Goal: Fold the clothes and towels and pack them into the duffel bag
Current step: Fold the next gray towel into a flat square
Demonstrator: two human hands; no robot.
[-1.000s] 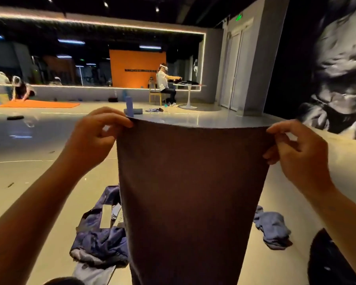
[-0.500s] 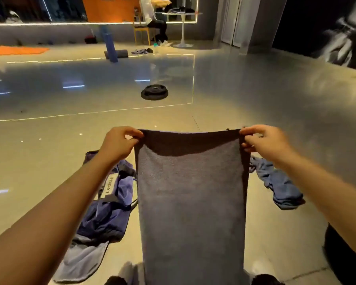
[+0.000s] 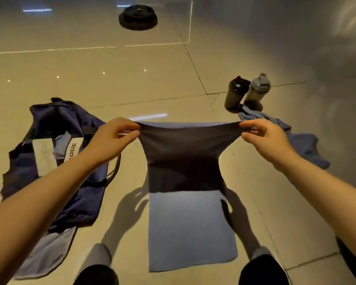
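Observation:
A blue-grey towel [image 3: 191, 227] hangs between my hands, its lower half lying flat on the floor in front of my knees. My left hand [image 3: 111, 138] pinches the towel's top left corner and my right hand [image 3: 263, 138] pinches the top right corner, both raised above the floor. The navy duffel bag [image 3: 56, 161] lies open on the floor to the left, partly under my left forearm, with a white label panel showing. A crumpled blue garment [image 3: 304, 145] lies on the floor behind my right hand.
Two bottles, one black [image 3: 235, 92] and one grey [image 3: 256, 90], stand on the tiled floor beyond the garment. A black weight plate [image 3: 138, 17] lies farther off. A pale blue cloth [image 3: 47, 251] pokes out from under the bag's near end.
My view has tilted down from the room to the floor. Both hands have lowered the towel, so its lower half now lies on the floor instead of hanging free.

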